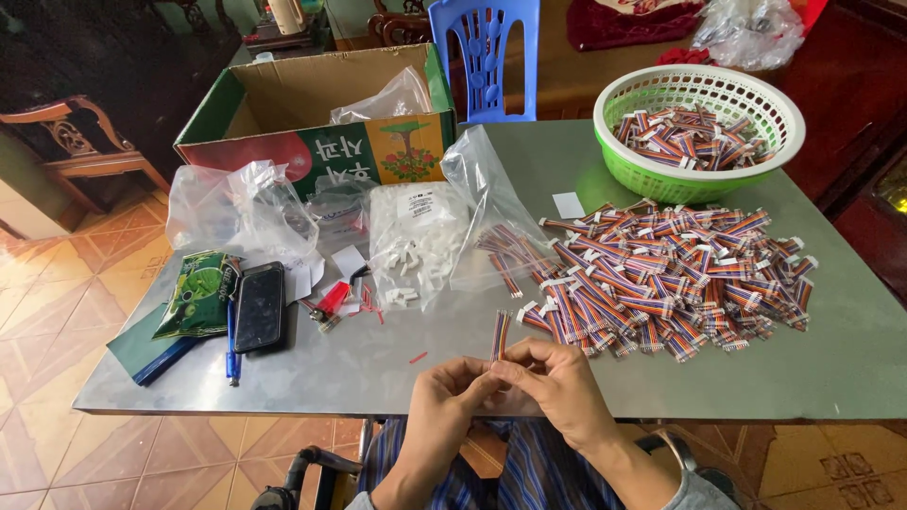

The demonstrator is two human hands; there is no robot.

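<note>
At the near edge of the surface (378, 378), your two hands meet over your lap. Your left hand (444, 392) and your right hand (557, 378) both have their fingers (505, 370) pinched on the lower end of one short striped ribbon cable (500, 335), which stands nearly upright above your fingertips. Whether a white plug is already between your fingertips I cannot tell; they hide that end.

To do this well, I would keep the grip low and close to the cable's end, so the flat band stays straight and does not twist. Hold it level with the wires side by side, and press evenly across the whole width rather than at one corner. Work over the surface instead of over your lap, so a dropped small part does not fall to the floor.

Just beyond your hands lies the big pile of finished-looking cables (671, 279), near your right. To its left sits the clear bag of small white plugs (416, 241), within easy reach. A black phone (259, 307) lies further left. At the far right stands the green basket (699, 179), also holding cables.
</note>
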